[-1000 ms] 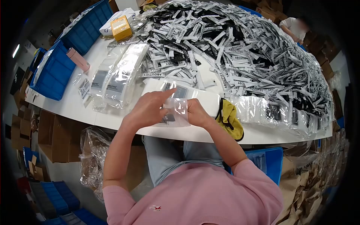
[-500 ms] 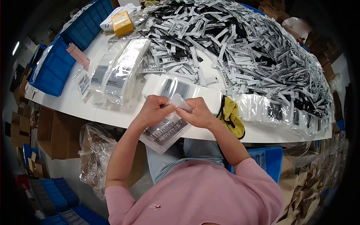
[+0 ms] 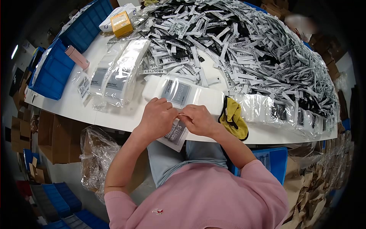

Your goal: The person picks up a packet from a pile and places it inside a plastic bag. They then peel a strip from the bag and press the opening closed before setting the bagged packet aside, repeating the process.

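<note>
A clear plastic bag with grey ABOUTYES print (image 3: 174,136) hangs from both hands over the table's front edge. My left hand (image 3: 157,117) is closed on its upper edge, knuckles up. Close beside it, my right hand (image 3: 197,119) pinches the same edge, the thumbs nearly meeting. The fingers cover the bag's top part. Just beyond the hands lies a white pack with a grey label (image 3: 178,91) in clear wrap. A yellow and black work glove (image 3: 234,118) rests to the right of my right hand.
Many black and white sachets (image 3: 248,53) are heaped across the back and right. Wrapped packs (image 3: 124,72) lie at left, near a pink bottle (image 3: 77,57) and blue bins (image 3: 53,70). More wrapped packs (image 3: 263,110) line the right front edge. A blurred person (image 3: 301,26) is beyond the heap.
Both hands have turned knuckles-up and their grip on the bag has bunched its upper edge. The printed part now hangs lower and shows less.
</note>
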### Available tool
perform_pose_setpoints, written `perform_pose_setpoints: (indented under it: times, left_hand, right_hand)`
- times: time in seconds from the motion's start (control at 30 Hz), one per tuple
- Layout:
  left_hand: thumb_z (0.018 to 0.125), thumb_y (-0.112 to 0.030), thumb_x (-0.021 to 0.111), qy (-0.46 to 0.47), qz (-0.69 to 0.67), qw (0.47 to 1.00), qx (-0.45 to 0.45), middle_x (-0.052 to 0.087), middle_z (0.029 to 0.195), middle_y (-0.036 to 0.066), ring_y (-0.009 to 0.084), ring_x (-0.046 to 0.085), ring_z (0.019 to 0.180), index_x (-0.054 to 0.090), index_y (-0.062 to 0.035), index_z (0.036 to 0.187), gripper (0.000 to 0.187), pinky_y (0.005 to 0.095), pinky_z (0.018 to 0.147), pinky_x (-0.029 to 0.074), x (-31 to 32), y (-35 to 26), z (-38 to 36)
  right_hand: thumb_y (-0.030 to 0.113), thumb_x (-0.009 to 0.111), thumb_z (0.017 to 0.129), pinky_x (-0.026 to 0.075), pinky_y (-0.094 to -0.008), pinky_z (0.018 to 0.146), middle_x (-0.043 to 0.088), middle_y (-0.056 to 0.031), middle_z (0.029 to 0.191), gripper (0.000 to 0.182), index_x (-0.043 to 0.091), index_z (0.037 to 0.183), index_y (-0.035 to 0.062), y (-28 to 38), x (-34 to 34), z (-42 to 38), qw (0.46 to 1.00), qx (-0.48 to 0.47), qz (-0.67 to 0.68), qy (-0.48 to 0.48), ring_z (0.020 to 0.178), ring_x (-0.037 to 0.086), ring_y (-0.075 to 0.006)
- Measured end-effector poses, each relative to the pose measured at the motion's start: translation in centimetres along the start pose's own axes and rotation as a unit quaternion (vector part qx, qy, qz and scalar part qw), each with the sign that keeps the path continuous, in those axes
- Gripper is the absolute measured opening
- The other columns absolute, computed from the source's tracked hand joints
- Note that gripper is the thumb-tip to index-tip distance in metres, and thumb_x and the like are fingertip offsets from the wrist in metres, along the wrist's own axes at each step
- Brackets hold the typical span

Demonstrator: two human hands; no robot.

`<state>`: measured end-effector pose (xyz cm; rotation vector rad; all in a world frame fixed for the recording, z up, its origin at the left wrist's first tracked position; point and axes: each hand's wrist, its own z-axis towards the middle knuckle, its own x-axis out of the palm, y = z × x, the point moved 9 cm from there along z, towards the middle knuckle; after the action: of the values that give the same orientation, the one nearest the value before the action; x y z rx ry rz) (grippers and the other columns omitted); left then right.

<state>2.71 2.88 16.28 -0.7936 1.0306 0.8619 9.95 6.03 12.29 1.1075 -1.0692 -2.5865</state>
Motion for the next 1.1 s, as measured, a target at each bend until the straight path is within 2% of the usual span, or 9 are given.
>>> perform_pose_setpoints:
  times: [0.17, 0.3, 0.37, 0.47, 0.63, 0.7, 0.77, 0.87, 1.1]
  left_hand:
    - [0.068, -0.023, 0.070, 0.016, -0.097, 0.993, -0.064, 0.058, 0.060, 0.007, 0.0245, 0.057, 0.063, 0.060, -0.0064, 0.061, 0.021, 0.0374, 0.060, 0.044, 2.5, 1.4, -0.1]
    - [0.070, -0.022, 0.070, 0.027, -0.181, 0.970, -0.158, 0.057, 0.059, 0.009, 0.0261, 0.056, 0.059, 0.060, -0.0049, 0.061, 0.022, 0.0360, 0.056, 0.045, 4.3, 4.6, -1.5]
    - [0.070, -0.019, 0.070, 0.022, -0.224, 0.953, -0.204, 0.058, 0.059, 0.008, 0.0254, 0.056, 0.058, 0.060, -0.0038, 0.062, 0.020, 0.0361, 0.056, 0.045, 5.8, 6.9, -3.1]
    - [0.070, -0.017, 0.071, -0.008, -0.183, 0.970, -0.158, 0.060, 0.075, 0.009, 0.0258, 0.057, 0.073, 0.063, -0.0050, 0.078, 0.016, 0.0369, 0.066, 0.046, 6.4, 6.3, -2.7]
    - [0.068, -0.021, 0.072, -0.039, -0.154, 0.986, -0.046, 0.051, 0.113, 0.012, 0.0301, 0.046, 0.108, 0.055, -0.0104, 0.113, 0.050, 0.0404, 0.091, 0.038, 8.0, 2.3, 0.5]
    - [0.068, -0.022, 0.072, -0.038, -0.109, 0.992, -0.041, 0.050, 0.115, 0.012, 0.0299, 0.045, 0.111, 0.054, -0.0106, 0.114, 0.051, 0.0415, 0.094, 0.036, 8.8, 1.4, 1.3]
    - [0.068, -0.022, 0.072, -0.037, -0.063, 0.997, -0.037, 0.050, 0.117, 0.011, 0.0297, 0.044, 0.114, 0.053, -0.0108, 0.115, 0.052, 0.0427, 0.096, 0.034, 9.6, 1.7, 1.4]
    - [0.069, -0.024, 0.072, -0.031, -0.028, 0.999, -0.016, 0.048, 0.122, 0.010, 0.0291, 0.040, 0.120, 0.052, -0.0119, 0.117, 0.053, 0.0456, 0.100, 0.029, 11.1, 2.7, 0.7]
    - [0.072, -0.026, 0.068, -0.085, -0.042, 0.995, -0.009, 0.046, 0.127, 0.009, 0.0279, 0.038, 0.123, 0.053, -0.0126, 0.117, 0.049, 0.0469, 0.101, 0.027, 11.1, 3.2, -0.5]
  right_hand:
    - [0.016, 0.062, 0.079, 0.044, -0.0371, 0.055, 0.056, -0.0119, 0.063, 0.017, 0.057, 0.070, 0.0027, -1.4, -3.3, -3.0, 0.999, 0.053, 0.010, 0.007, 0.060, 0.054, -0.0303]
    - [0.021, 0.068, 0.074, 0.044, -0.0328, 0.054, 0.062, -0.0105, 0.065, 0.020, 0.065, 0.072, 0.0021, -8.4, -11.6, -12.7, 0.920, 0.362, -0.047, 0.141, 0.056, 0.058, -0.0210]
    - [0.024, 0.070, 0.073, 0.046, -0.0318, 0.055, 0.064, -0.0114, 0.068, 0.023, 0.067, 0.077, 0.0017, -9.9, -16.3, -18.5, 0.883, 0.396, -0.119, 0.221, 0.059, 0.060, -0.0164]
    - [0.024, 0.069, 0.074, 0.048, -0.0311, 0.059, 0.065, -0.0126, 0.072, 0.024, 0.067, 0.082, 0.0014, -10.2, -19.7, -20.1, 0.883, 0.432, -0.160, 0.095, 0.063, 0.062, -0.0178]
    - [0.016, 0.055, 0.083, 0.048, -0.0344, 0.064, 0.065, -0.0153, 0.080, 0.019, 0.064, 0.092, 0.0013, -11.1, -14.0, -8.4, 0.955, 0.276, -0.105, -0.017, 0.072, 0.062, -0.0303]
    - [0.011, 0.052, 0.081, 0.049, -0.0361, 0.066, 0.064, -0.0158, 0.079, 0.015, 0.063, 0.086, 0.0011, -14.6, -12.0, -4.2, 0.965, 0.197, -0.161, -0.067, 0.074, 0.062, -0.0325]
    - [0.005, 0.052, 0.076, 0.051, -0.0373, 0.066, 0.064, -0.0162, 0.077, 0.011, 0.061, 0.079, 0.0008, -19.1, -10.8, -1.2, 0.895, 0.208, -0.391, -0.041, 0.074, 0.063, -0.0300]
    - [0.004, 0.054, 0.072, 0.052, -0.0358, 0.064, 0.063, -0.0151, 0.076, 0.007, 0.059, 0.076, 0.0019, -22.4, -9.8, 1.1, 0.847, 0.194, -0.495, 0.003, 0.073, 0.063, -0.0270]
    - [0.004, 0.054, 0.073, 0.051, -0.0382, 0.067, 0.060, -0.0149, 0.085, 0.015, 0.058, 0.087, 0.0019, -24.2, -8.8, 2.6, 0.864, 0.204, -0.458, 0.046, 0.081, 0.061, -0.0290]
